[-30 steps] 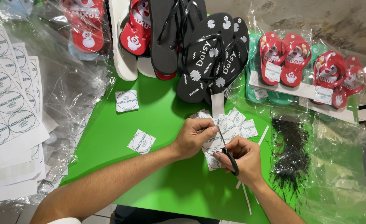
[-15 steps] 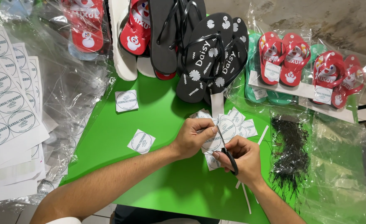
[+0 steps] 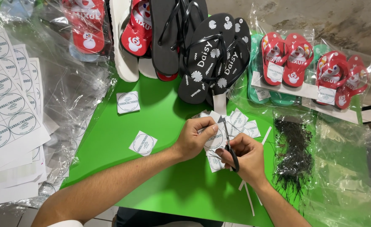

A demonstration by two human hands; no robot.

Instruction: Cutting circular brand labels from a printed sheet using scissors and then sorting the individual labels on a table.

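Note:
My left hand [image 3: 195, 136] pinches a white paper label with a round printed mark [image 3: 214, 142] over the green table [image 3: 160, 185]. My right hand [image 3: 245, 156] grips black-handled scissors [image 3: 228, 142], whose blades point up along the label's edge. Under and behind both hands lies a pile of cut square labels [image 3: 240, 122]. Two more cut labels lie apart on the green surface, one at the left [image 3: 143, 143] and one further back [image 3: 128, 102].
Printed label sheets [image 3: 4, 105] lie stacked at the left on crinkled clear plastic [image 3: 76, 96]. Black flip-flops [image 3: 212, 59] and red bagged pairs [image 3: 286, 59] line the back. A bundle of black plastic ties [image 3: 294, 155] lies at the right. Thin paper strips [image 3: 248, 197] lie by my right wrist.

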